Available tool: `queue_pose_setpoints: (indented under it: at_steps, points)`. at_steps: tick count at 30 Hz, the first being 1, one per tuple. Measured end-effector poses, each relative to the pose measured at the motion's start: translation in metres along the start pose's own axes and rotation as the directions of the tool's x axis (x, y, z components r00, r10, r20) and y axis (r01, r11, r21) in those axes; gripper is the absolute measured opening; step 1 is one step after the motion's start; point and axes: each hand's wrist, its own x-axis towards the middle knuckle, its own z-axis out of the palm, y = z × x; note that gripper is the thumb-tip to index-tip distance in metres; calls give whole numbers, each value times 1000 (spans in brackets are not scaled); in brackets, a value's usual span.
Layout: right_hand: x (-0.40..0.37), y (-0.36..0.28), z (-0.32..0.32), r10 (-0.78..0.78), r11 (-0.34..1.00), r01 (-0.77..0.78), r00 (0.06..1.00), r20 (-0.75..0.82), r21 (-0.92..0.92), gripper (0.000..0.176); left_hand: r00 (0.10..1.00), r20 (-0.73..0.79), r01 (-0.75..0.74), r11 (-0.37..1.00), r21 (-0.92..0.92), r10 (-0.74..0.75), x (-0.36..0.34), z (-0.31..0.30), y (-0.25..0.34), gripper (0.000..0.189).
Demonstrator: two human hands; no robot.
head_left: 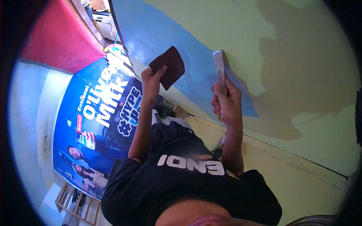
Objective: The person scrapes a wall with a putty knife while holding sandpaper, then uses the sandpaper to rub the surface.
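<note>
My left hand pinches a dark reddish-brown sheet of sandpaper between thumb and fingers, its outer edge slightly curled. In my right hand is a putty knife, fingers wrapped round its handle, with the pale, smeared blade pointing away from me. Both overlap the painted wall in this view. A blue patch on that wall borders the yellow-green paint around it. The knife's tip is close to the edge between the two colours.
A large blue milk banner fills the left side. Beyond it are a red surface and a doorway with cluttered goods. A wooden rack stands at lower left. A pale ledge runs along the wall's base.
</note>
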Motion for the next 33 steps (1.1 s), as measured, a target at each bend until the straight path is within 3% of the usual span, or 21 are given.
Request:
queue_pose_setpoints:
  at_steps: [3,9,16,21,24,33]
  points:
    - [6,-2,-1,19,999,-17,999,47,-49,51,999,29,22,1000,-17,-22,-9,-6,-13,26]
    - [1,-2,10,-25,999,23,999,-41,-38,53,997,47,57,995,-78,-53,-16,-13,-24,26]
    - [2,7,10,-62,997,61,998,-29,-57,53,999,27,37,994,-106,-34,-21,-16,-27,24]
    - [9,3,11,-59,996,62,998,36,-63,51,1000,-4,22,997,-78,-23,-24,-17,-28,22]
    - [6,4,16,-58,996,57,998,-27,-67,54,1000,9,26,996,-86,-25,-25,-17,-25,22]
    - [13,-6,38,-101,994,100,995,-18,-49,56,997,71,30,998,-54,-26,-29,-14,-11,23]
